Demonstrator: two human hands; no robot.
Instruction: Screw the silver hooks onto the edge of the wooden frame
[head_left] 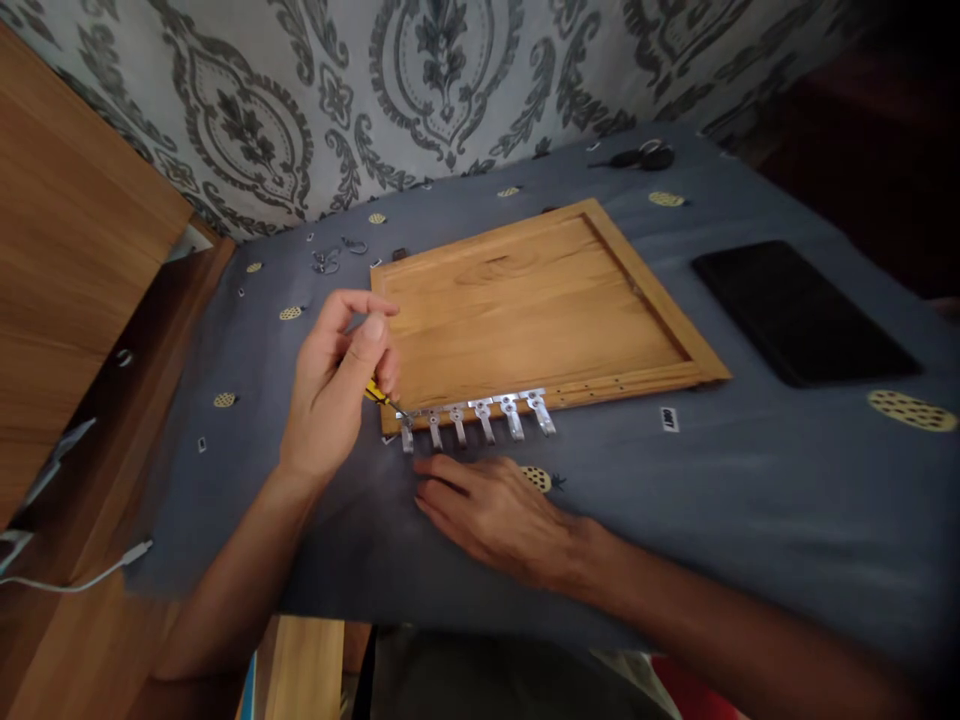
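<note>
My left hand is closed around a small yellow-handled screwdriver. Its thin shaft points down to the left end of a metal hook rail, though I cannot tell whether the tip sits in a screw. The rail has several silver hooks and lies along the near edge of a framed wooden board, with the hooks hanging toward me. My right hand rests on the cloth just in front of the leftmost hooks, fingers stretched out and apart, with nothing visible in it.
A black tablet-like slab lies right of the board on the blue-grey cloth. Dark keys are at the back, with small metal pieces at the back left. A white cable and wooden furniture stand left.
</note>
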